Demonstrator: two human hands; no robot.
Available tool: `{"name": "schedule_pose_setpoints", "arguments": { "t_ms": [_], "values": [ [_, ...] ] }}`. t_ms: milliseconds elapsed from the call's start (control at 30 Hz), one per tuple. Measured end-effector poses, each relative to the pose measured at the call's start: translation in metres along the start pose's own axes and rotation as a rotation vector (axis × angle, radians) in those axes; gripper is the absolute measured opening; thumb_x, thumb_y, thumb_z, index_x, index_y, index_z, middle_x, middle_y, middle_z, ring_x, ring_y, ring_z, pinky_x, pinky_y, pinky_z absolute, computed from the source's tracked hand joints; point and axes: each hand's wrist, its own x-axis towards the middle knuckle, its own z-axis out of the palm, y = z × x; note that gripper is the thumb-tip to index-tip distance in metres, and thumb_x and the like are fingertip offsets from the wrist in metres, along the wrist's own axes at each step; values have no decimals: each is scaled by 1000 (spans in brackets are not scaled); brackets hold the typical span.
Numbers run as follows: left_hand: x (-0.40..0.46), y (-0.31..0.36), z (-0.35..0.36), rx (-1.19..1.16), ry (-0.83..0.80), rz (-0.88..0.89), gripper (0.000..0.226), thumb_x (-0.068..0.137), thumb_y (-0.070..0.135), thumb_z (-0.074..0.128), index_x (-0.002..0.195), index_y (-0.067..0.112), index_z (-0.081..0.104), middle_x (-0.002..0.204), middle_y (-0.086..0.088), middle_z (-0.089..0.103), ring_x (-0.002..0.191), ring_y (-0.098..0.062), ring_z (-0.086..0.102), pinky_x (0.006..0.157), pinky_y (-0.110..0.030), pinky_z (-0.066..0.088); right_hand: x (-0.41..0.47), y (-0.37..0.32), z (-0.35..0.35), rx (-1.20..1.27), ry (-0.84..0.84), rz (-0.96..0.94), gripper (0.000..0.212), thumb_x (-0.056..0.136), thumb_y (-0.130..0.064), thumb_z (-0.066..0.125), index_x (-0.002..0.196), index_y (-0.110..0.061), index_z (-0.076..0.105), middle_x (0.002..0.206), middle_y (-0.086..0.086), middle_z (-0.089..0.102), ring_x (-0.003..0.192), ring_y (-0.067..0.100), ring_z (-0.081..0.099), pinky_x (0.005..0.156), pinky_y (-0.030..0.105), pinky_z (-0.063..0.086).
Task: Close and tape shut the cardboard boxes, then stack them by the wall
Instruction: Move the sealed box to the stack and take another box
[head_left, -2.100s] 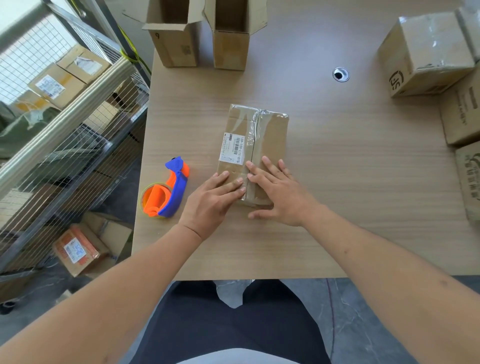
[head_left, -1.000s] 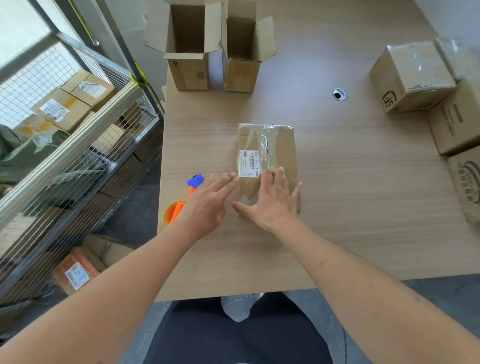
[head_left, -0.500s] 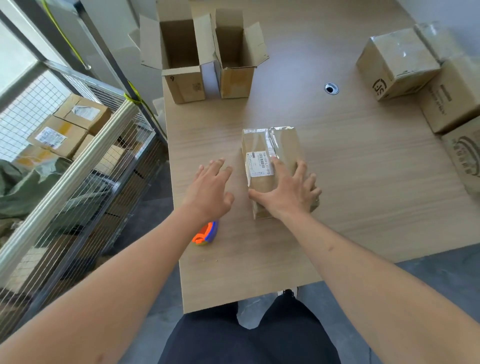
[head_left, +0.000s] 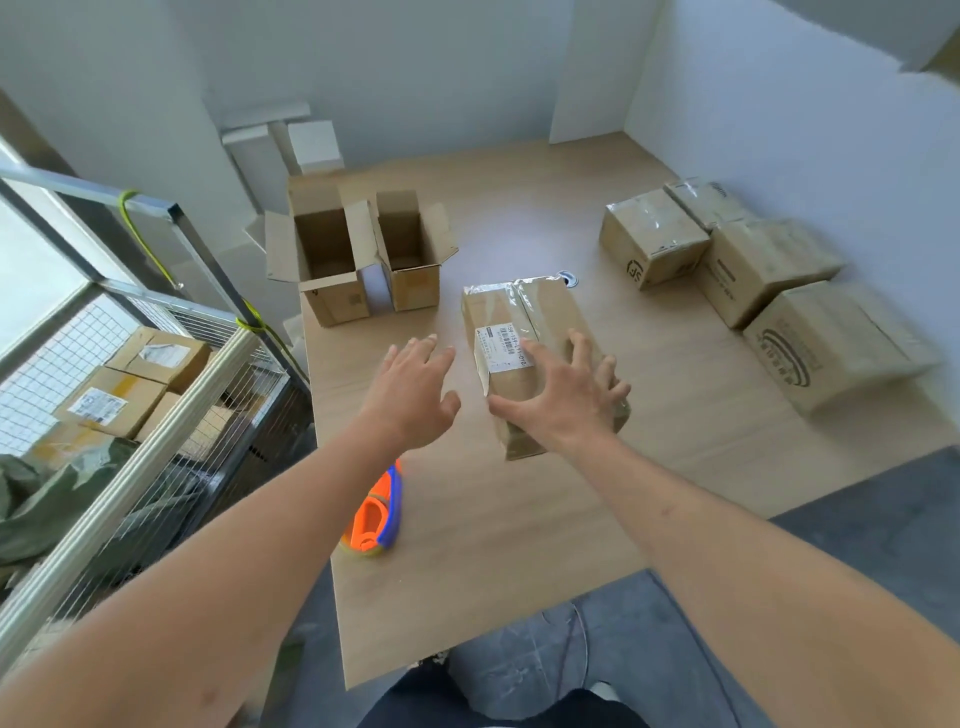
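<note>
The taped box (head_left: 524, 353) lies in the middle of the worktop (head_left: 519, 519), its long side running near to far. The right hand (head_left: 563, 397) rests spread on it. The left hand (head_left: 410, 392) hangs spread just left of it, touching nothing.

Packing or stockroom area: wooden table (head_left: 519, 519) against white wall, sealed cardboard boxes (head_left: 753, 270) stacked along it, open cartons (head_left: 358, 254), tape dispenser (head_left: 376, 517), wire-mesh shelving (head_left: 156, 415) holding labelled parcels (head_left: 111, 400).
</note>
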Motion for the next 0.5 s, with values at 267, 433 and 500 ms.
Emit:
{"name": "schedule_pose_setpoints", "arguments": {
  "t_ms": [267,433,500],
  "values": [
    [10,115,-19,56,84,9,63,101,37,50,158,18,32,164,-10,29,153,-29,21,126,-49,14,0,89,-78,29,60,-52,98,52,-92,54,142,-56,38,154,-2,27,136,41,31,106,60,30],
    [18,197,-7,82,94,12,63,101,40,49,158,19,31,164,-9,30,151,-28,25,125,-47,16,-1,163,-112,56,61,-65,96,55,-91,57,142,-55,39,154,-2,27,138,41,30,109,64,28],
    [25,224,0,86,92,10,63,101,41,49,158,20,31,164,-8,29,152,-28,24,125,-48,17,1,192,-121,42,65,-69,94,56,-91,59,141,-55,40,154,-1,28,138,42,29,109,64,28]
  ]
}}
